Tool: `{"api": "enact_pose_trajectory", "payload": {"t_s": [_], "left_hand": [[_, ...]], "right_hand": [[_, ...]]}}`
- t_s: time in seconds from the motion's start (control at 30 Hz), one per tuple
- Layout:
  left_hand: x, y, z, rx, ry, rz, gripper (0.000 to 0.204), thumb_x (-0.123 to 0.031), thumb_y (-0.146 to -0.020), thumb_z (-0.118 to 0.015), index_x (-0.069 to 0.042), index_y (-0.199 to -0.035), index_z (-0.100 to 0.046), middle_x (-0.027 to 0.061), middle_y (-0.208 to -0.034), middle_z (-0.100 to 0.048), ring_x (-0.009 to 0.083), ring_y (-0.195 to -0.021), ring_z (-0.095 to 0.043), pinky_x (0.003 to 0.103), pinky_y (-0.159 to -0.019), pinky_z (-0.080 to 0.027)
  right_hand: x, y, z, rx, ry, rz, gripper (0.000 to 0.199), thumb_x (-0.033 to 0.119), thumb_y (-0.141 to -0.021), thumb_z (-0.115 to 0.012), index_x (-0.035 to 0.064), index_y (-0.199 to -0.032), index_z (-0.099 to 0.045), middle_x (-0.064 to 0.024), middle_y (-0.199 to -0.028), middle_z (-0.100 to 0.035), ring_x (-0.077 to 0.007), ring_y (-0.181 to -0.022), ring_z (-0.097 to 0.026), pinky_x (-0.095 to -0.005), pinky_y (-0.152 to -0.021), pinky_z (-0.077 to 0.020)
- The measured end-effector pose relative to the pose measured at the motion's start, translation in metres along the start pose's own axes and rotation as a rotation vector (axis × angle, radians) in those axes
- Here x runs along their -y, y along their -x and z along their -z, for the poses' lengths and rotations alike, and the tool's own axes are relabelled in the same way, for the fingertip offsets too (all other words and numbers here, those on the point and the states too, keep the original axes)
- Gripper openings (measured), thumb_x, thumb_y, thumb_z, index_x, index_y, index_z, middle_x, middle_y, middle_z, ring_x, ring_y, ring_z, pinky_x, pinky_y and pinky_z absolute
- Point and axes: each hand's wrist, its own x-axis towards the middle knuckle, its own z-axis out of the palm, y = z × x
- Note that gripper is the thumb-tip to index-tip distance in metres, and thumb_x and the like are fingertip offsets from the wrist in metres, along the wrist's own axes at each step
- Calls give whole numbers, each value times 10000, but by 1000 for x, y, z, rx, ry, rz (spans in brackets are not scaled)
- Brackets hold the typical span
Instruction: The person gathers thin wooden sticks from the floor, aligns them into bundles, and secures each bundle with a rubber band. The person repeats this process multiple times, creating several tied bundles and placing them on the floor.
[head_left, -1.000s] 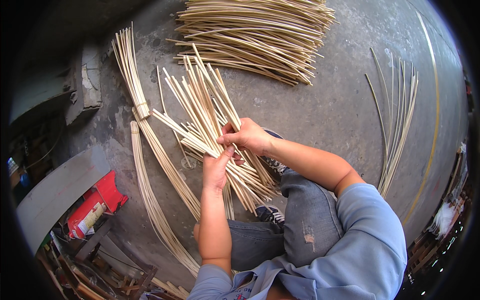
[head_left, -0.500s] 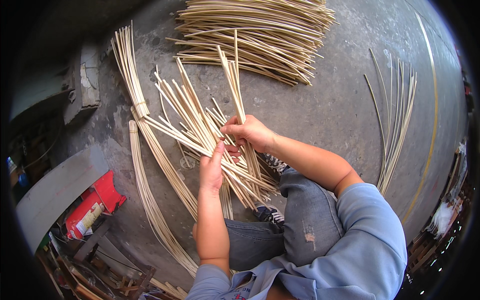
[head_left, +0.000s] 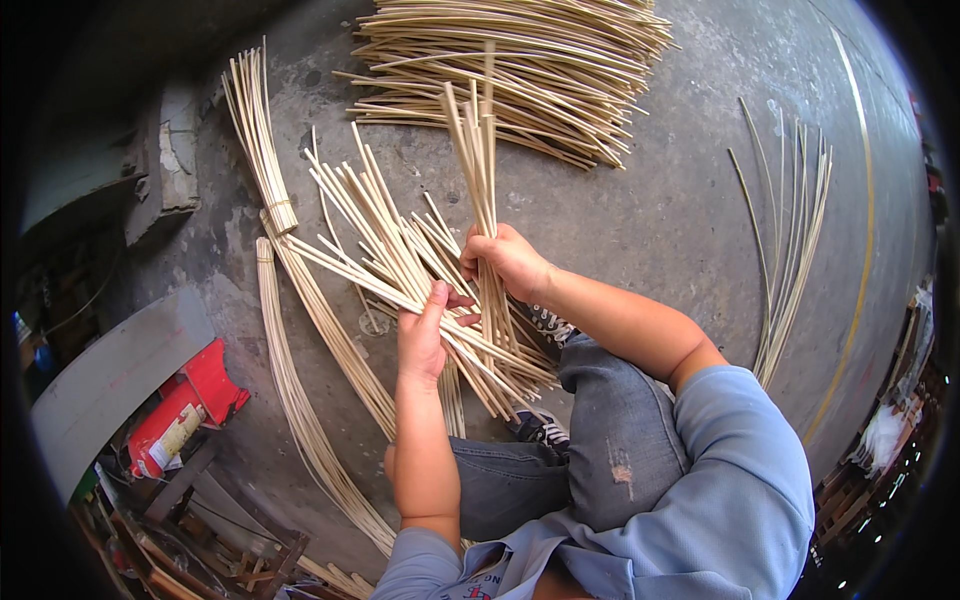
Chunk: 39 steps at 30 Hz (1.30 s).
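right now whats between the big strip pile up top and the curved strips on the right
Bare concrete floor only; the head view shows nothing lying between the big pile and the curved strips.
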Motion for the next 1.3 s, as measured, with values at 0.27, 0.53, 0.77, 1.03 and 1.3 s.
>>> {"api": "enact_pose_trajectory", "payload": {"t_s": [0.27,0.53,0.77,1.03,1.3], "left_hand": [[1,5,-2,149,-149,30,341,-322,-1102,-502,-30,-1272,-550,55,-845,-634,164,-741,-660,287,-637,-562],[3,4,-10,114,-170,-66,441,-267,-1091,-532,-46,-1471,-495,46,-896,-635,145,-765,-655,276,-644,-587],[4,5,-4,105,-211,-72,375,-224,-1071,-575,-47,-1401,-548,44,-883,-635,154,-760,-667,297,-629,-598],[3,7,2,69,-121,-11,352,-309,-1092,-521,-40,-1312,-580,82,-952,-677,175,-801,-697,326,-649,-627],[4,3,-6,-68,-34,-35,290,-268,-1075,-562,-28,-1238,-577,96,-907,-671,212,-776,-719,371,-642,-661]], "right_hand": [[8,9,-11,61,140,-82,253,164,-869,-795,-19,-998,-676,-31,-668,-603,-98,-518,-466,-268,-493,-376],[8,14,-15,87,144,-38,227,83,-857,-796,-57,-965,-652,-129,-716,-663,-192,-500,-618,-337,-439,-494],[6,15,-17,172,32,-150,186,47,-885,-772,-57,-889,-618,-145,-707,-645,-222,-469,-620,-352,-378,-495],[5,13,-14,167,16,-129,162,88,-911,-752,-19,-897,-631,-105,-722,-650,-196,-520,-632,-349,-434,-513],[-6,7,-9,68,-79,-107,226,174,-929,-727,-6,-1009,-617,-46,-717,-591,-147,-607,-607,-324,-528,-521]]}}
